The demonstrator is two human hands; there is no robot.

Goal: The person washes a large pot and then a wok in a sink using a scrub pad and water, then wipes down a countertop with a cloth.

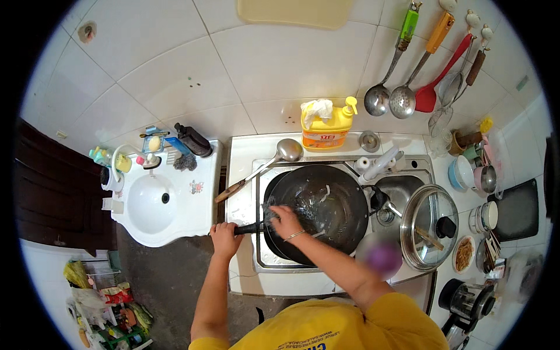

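Observation:
A large black wok rests over the left bowl of the steel sink, with a little water and some pale bits inside it. My left hand is closed around the wok's black handle, which points left. At the handle's root, on the wok's left rim, my right hand presses a grey wire scourer; its fingers partly cover the scourer. Just behind the wok, a long-handled ladle lies across the counter's left part.
A yellow pump bottle with a white cloth stands behind the sink. A glass lid leans over the right bowl, near the faucet. To the left is a white washbasin. Ladles and a red spatula hang on the wall.

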